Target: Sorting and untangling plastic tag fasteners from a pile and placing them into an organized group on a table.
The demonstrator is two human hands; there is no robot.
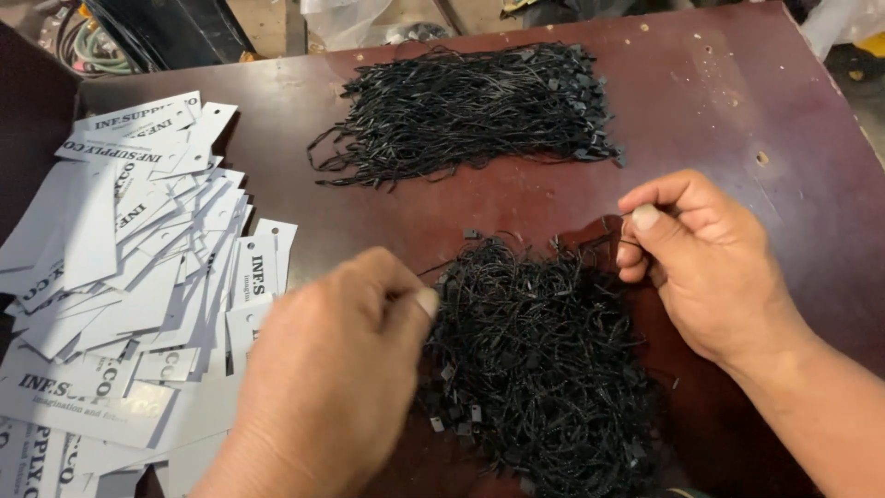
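Carefully now: your right hand (705, 267) has thumb and forefinger pinched together on a single thin black string at the far right edge of the near heap of black tag strings (539, 360), and your left hand (336, 369) is curled with its fingertips pressed together at the heap's left edge, seemingly on the same strand or one beside it. Draw the strand out slowly and low over the dark red table (737, 101) so that its plastic lock end does not drag neighbours with it; steady the heap with the left hand while the right pulls.

The tidier bundle of strings (470, 111) lies far from you, well apart from the near heap. The white paper hang tags (138, 267) are spread at the left.

The strand itself is too fine to follow between your hands. The left fingertips are hidden behind the knuckles, and the near edge of the heap is cut off.
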